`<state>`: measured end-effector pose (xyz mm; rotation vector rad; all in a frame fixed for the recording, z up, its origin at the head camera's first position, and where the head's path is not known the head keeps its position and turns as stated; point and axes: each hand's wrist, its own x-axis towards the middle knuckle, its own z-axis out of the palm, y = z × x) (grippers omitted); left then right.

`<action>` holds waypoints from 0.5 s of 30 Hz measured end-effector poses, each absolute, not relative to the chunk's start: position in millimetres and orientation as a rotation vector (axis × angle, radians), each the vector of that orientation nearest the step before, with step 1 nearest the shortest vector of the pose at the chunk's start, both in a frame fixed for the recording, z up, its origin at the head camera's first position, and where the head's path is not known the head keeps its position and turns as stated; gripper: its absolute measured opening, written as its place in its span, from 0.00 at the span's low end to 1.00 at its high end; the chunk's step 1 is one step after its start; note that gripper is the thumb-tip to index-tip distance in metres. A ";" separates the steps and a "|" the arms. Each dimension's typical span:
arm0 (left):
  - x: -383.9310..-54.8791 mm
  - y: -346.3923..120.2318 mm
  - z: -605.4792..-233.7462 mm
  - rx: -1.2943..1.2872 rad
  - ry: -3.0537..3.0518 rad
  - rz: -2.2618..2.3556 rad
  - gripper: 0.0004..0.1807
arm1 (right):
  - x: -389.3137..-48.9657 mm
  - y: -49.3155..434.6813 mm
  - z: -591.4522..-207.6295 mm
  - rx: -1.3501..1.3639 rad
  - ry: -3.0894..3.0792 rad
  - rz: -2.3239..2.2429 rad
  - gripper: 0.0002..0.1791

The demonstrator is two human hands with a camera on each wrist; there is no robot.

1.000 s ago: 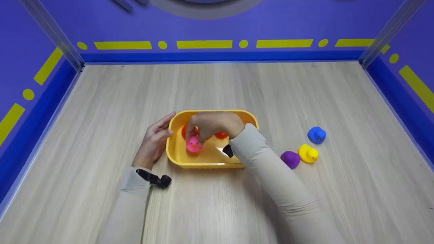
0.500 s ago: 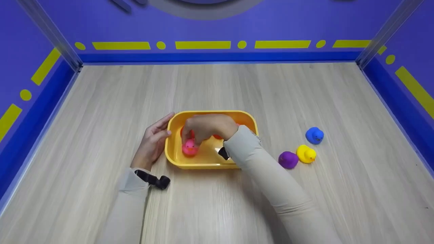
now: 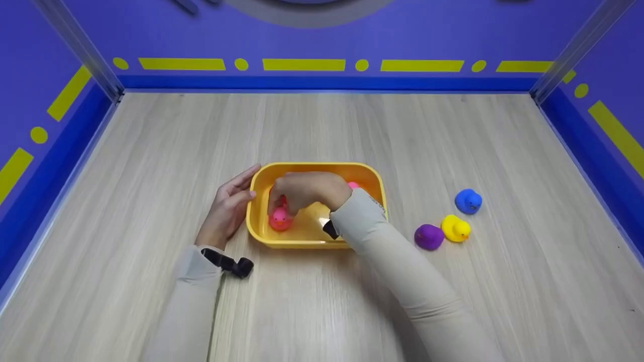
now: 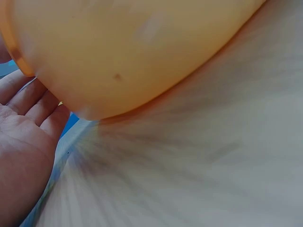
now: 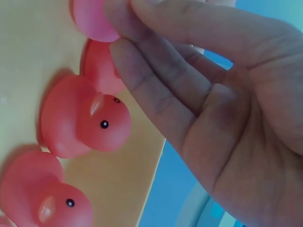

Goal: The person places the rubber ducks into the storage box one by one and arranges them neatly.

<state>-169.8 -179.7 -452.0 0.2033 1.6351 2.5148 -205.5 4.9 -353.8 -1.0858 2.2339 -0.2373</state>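
A yellow plastic basin [image 3: 314, 245] stands on the table. My left hand [image 3: 226, 208] rests against its left end, thumb at the rim and fingers loosely extended along the outer wall; the left wrist view shows those fingers [image 4: 35, 101] touching below the rim. Inside the basin, my right hand [image 3: 309, 191] pinches a pink rubber duck [image 3: 280, 219] from above, near the left wall. In the right wrist view the pink duck is partly cut off at the top, and several red rubber ducks [image 5: 66, 118] sit in a row beside my fingers.
A bit of pink [image 3: 353, 185] shows in the basin behind my right wrist. To the right on the table sit a purple duck [image 3: 429, 237], a yellow duck [image 3: 456, 228] and a blue duck [image 3: 468, 201]. Blue walls [image 3: 322, 83] enclose the table.
My right hand has shifted the pink duck slightly to the left, down beside the basin's left wall. The left hand has stayed at the basin's end.
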 end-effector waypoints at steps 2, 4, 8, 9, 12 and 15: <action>-170.1 -179.6 -451.6 0.200 1.633 2.517 0.32 | -205.3 3.7 -354.0 -1.072 2.237 -0.225 0.19; -170.4 -179.6 -451.3 0.199 1.632 2.515 0.32 | -205.0 3.1 -354.3 -1.062 2.235 -0.221 0.19; -170.5 -179.3 -450.5 0.207 1.622 2.506 0.33 | -204.2 3.2 -354.3 -1.063 2.230 -0.233 0.19; -170.6 -179.2 -450.5 0.210 1.619 2.507 0.33 | -204.1 3.4 -354.1 -1.065 2.230 -0.237 0.20; -170.7 -179.2 -450.9 0.208 1.621 2.510 0.33 | -204.0 3.9 -353.3 -1.091 2.234 -0.234 0.21; -170.1 -179.3 -451.4 0.193 1.620 2.520 0.33 | -203.9 5.0 -353.0 -1.107 2.241 -0.237 0.23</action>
